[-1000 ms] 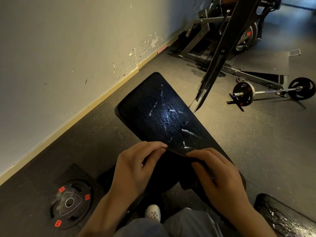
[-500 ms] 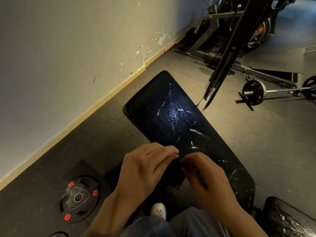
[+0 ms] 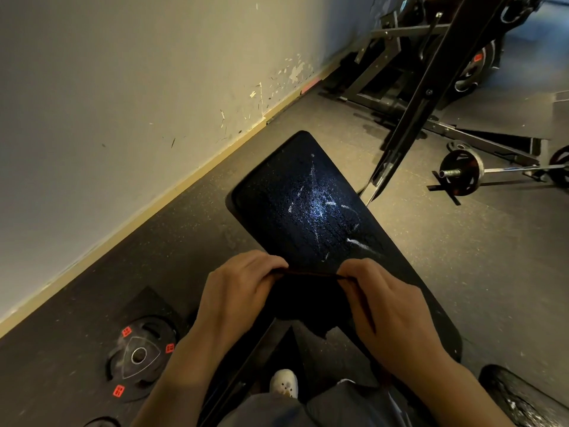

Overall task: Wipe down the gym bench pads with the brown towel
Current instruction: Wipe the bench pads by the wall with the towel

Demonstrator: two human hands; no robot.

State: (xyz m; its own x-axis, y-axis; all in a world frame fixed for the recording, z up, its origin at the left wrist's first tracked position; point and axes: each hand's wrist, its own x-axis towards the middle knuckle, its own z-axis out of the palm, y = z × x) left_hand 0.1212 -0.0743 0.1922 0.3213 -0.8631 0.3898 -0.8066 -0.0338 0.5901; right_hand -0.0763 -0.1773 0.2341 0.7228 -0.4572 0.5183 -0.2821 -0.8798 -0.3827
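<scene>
A long black bench pad runs from near me toward the wall, with white streaks and dusty marks on its middle. A dark brown towel hangs stretched between my hands over the pad's near part. My left hand pinches the towel's top left corner. My right hand pinches the top right corner. The towel's lower edge dangles toward my legs. A second black pad shows at the bottom right corner.
A black weight plate with red marks lies on the floor to the left. A slanted black machine frame rises beyond the pad, with a barbell and plates to its right. The scuffed wall runs along the left. My white shoe is below.
My hands have spread apart, pulling the towel's top edge taut between them. The view has shifted slightly, so the pad sits more to the right and lower.
</scene>
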